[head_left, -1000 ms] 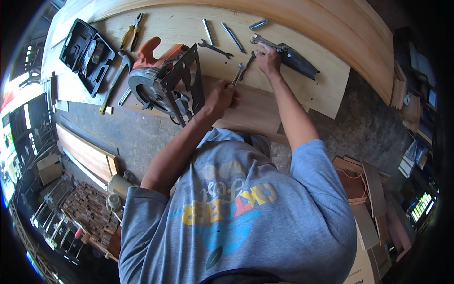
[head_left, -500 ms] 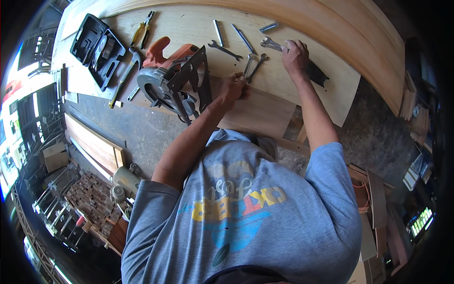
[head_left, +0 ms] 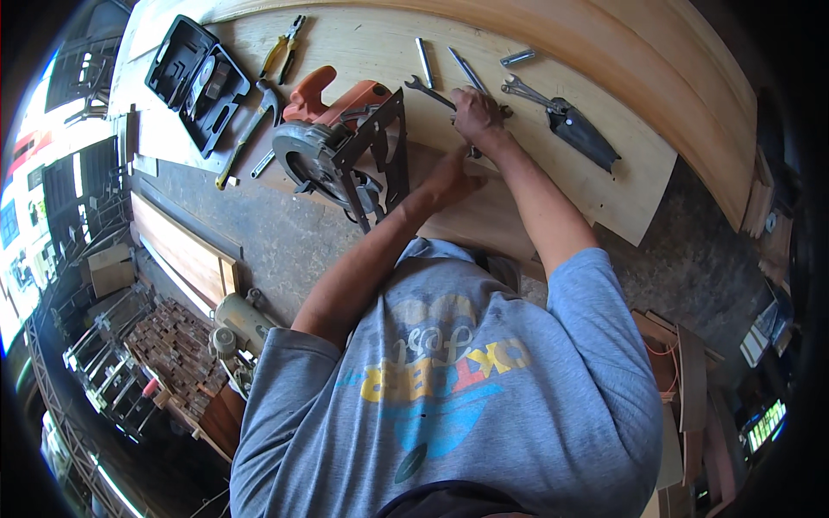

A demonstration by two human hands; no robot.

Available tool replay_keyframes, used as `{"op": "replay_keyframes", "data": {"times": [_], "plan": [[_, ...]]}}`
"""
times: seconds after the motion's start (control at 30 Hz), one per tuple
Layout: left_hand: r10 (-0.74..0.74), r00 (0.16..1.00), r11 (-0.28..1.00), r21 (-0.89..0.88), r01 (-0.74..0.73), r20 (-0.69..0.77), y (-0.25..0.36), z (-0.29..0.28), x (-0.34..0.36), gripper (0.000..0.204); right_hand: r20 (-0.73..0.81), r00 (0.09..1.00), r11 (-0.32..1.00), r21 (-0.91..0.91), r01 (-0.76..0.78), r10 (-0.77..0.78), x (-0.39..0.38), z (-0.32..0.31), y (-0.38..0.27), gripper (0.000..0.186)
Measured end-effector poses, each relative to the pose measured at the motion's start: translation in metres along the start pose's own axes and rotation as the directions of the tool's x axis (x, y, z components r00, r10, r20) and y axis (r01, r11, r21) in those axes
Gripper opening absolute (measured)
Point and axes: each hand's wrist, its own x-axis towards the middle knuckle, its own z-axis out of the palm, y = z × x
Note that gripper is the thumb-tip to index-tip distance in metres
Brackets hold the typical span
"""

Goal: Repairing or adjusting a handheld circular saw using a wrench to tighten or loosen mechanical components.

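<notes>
While the right hand (head_left: 477, 116) curls over the bench with fingers bunched, I can't tell from here what it grips; the left hand (head_left: 451, 183) sits just nearer the body, half closed, its hold equally unclear. A dark grey, open-ended steel wrench (head_left: 431, 92) lies left of the right hand, the nearer one, its long axis slanting toward those knuckles, which hide its other end.

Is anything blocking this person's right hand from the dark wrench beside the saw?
Nothing visible. The right hand is over one end of the dark wrench, hiding it, so its grip can't be judged. The saw stands left of the wrench, not between them.
</notes>
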Motion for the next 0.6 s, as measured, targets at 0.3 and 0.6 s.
{"op": "replay_keyframes", "data": {"times": [0.3,0.6], "plan": [[-0.106,0.986,0.936,0.348,0.056,0.127,0.108,0.008,-0.053,0.044,0.161,0.97,0.983,-0.004,-0.181,0.18,-0.006,-0.002,0.011,0.017],[0.765,0.642,0.483,0.703,-0.522,-0.048,0.189,-0.008,-0.127,0.036,0.019,0.997,0.936,0.347,0.066,-0.077,-0.108,-0.185,-0.038,0.008]]}}
